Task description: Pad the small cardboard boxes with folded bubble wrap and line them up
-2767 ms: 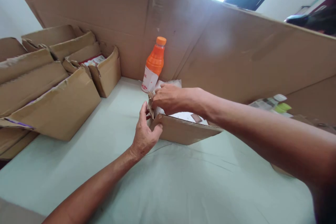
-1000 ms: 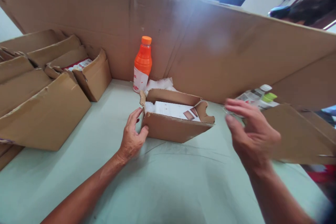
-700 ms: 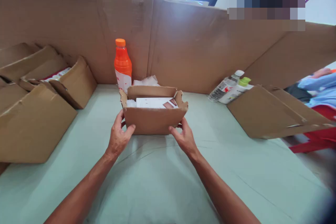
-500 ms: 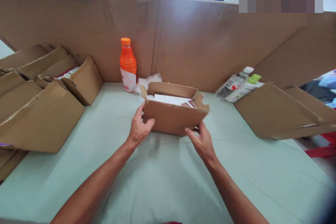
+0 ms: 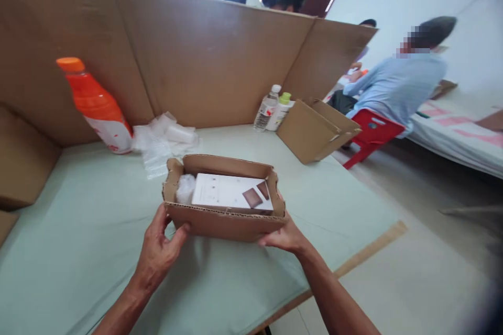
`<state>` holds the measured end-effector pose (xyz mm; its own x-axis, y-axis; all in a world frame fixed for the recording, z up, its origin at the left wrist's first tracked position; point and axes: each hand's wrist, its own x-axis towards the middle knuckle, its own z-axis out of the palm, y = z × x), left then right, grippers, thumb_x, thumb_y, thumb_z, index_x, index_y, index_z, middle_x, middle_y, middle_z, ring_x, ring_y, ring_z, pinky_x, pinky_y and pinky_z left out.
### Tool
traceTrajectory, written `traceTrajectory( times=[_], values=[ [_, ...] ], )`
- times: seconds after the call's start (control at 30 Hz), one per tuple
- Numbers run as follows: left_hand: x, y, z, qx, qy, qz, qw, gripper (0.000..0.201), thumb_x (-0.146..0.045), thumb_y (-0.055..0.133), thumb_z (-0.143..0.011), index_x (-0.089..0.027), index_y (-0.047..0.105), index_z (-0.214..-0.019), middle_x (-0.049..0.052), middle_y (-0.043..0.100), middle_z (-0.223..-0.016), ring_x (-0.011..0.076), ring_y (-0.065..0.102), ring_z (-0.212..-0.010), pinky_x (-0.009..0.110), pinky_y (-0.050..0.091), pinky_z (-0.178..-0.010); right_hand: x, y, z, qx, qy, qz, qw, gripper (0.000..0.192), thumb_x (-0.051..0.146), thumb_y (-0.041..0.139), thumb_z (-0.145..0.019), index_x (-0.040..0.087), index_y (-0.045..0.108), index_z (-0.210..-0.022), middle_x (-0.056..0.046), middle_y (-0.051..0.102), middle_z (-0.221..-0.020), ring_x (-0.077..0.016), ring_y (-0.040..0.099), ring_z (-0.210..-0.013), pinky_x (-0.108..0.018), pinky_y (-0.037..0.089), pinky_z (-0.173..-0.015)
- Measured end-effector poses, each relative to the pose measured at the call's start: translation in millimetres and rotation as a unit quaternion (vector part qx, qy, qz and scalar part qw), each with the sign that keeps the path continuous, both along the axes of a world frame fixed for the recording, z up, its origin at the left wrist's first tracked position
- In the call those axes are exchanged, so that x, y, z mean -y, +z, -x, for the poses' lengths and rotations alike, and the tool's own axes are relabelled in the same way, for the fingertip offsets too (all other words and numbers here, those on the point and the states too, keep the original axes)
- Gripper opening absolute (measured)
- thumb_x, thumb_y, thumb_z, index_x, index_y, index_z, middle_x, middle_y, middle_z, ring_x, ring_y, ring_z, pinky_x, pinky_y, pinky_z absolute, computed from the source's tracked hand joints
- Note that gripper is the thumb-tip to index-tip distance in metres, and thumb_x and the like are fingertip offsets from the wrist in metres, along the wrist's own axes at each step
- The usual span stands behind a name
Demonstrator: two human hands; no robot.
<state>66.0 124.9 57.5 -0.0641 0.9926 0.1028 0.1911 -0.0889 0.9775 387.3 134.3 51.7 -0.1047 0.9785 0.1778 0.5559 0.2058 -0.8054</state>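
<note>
Currently, the left hand (image 5: 159,248) and the right hand (image 5: 285,235) are holding an open cardboard box (image 5: 228,226) between them over the front part of the pale green worktop (image 5: 98,209). The left grip is closing around the left end, with the thumb pressing on the front face near the corner and the fingers reaching along the end wall. The right grip is holding the lower right corner, its thumb lying along the bottom of the front face while the other fingers are mostly hiding behind the box. Whether the base is touching the worktop, the view is not showing clearly. Inside, a white carton (image 5: 220,191) with brown patches is filling most of the space, and a wad of bubble wrap (image 5: 186,188) is sitting at its left. Behind the box, crumpled clear plastic (image 5: 168,136) is lying next to an orange bottle (image 5: 100,107). Farther right, a clear bottle (image 5: 266,112) and a green-capped bottle (image 5: 280,116) are standing beside a second cardboard box (image 5: 302,133). Beyond the cardboard partition (image 5: 220,57), a person in a light blue shirt (image 5: 401,86) is sitting on a red chair (image 5: 377,131).
</note>
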Motion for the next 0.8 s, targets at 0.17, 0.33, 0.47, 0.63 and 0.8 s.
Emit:
traceTrajectory(
  times=[0.17, 0.33, 0.47, 0.63, 0.8],
  values=[
    [-6, -1.6, -36, -0.003, -0.032, 0.008, 0.999, 0.062, -0.036, 0.066, -0.085, -0.024, 0.046, -0.143, 0.011, 0.058, -0.139, 0.0277, 0.062, -0.121, 0.039, 0.055, -0.096, 11, -11.1, -15, -0.134, -0.066, -0.064, 0.987, 0.125, 0.065, 0.086, -0.061, 0.022, 0.020, -0.159, -0.018, 0.042, -0.156, -0.0375, 0.044, -0.142, -0.056, 0.040, -0.115],
    [1, -7.3, -66, -0.066, -0.104, 0.031, 0.992, 0.074, -0.034, 0.061, -0.086, -0.029, 0.033, -0.154, 0.014, 0.042, -0.157, 0.0319, 0.052, -0.136, 0.043, 0.054, -0.095, 55, -11.1, -107, -0.137, -0.279, -0.079, 0.947, 0.092, 0.053, 0.088, -0.062, 0.021, 0.049, -0.139, -0.016, 0.062, -0.133, -0.0361, 0.061, -0.120, -0.056, 0.051, -0.101],
    [11, -15.9, -58, -0.123, -0.112, 0.093, 0.982, 0.071, -0.041, 0.061, -0.085, -0.026, 0.041, -0.151, 0.017, 0.053, -0.147, 0.0349, 0.058, -0.128, 0.034, 0.057, -0.069, 73, 4.5, -190, -0.083, -0.437, -0.150, 0.883, 0.085, 0.050, 0.090, -0.056, 0.022, 0.053, -0.126, -0.013, 0.065, -0.123, -0.0334, 0.063, -0.112, -0.053, 0.049, -0.100],
    [27, -32.5, -39, -0.143, -0.053, 0.123, 0.981, 0.068, -0.045, 0.060, -0.086, -0.026, 0.045, -0.149, 0.015, 0.060, -0.140, 0.0346, 0.060, -0.126, 0.029, 0.055, -0.060, 54, 14.7, -246, -0.073, -0.446, -0.192, 0.871, 0.087, 0.046, 0.090, -0.055, 0.025, 0.046, -0.127, -0.015, 0.058, -0.131, -0.0289, 0.060, -0.119, -0.044, 0.047, -0.102],
    [33, -48.5, -35, -0.168, -0.062, 0.074, 0.981, 0.056, -0.041, 0.059, -0.087, -0.025, 0.056, -0.141, 0.012, 0.054, -0.148, 0.0339, 0.058, -0.129, 0.024, 0.051, -0.050, 23, 14.3, -255, -0.039, -0.439, -0.167, 0.882, 0.099, 0.055, 0.084, -0.061, 0.023, 0.036, -0.141, -0.019, 0.050, -0.142, -0.0310, 0.057, -0.124, -0.045, 0.047, -0.099]
  ],
)
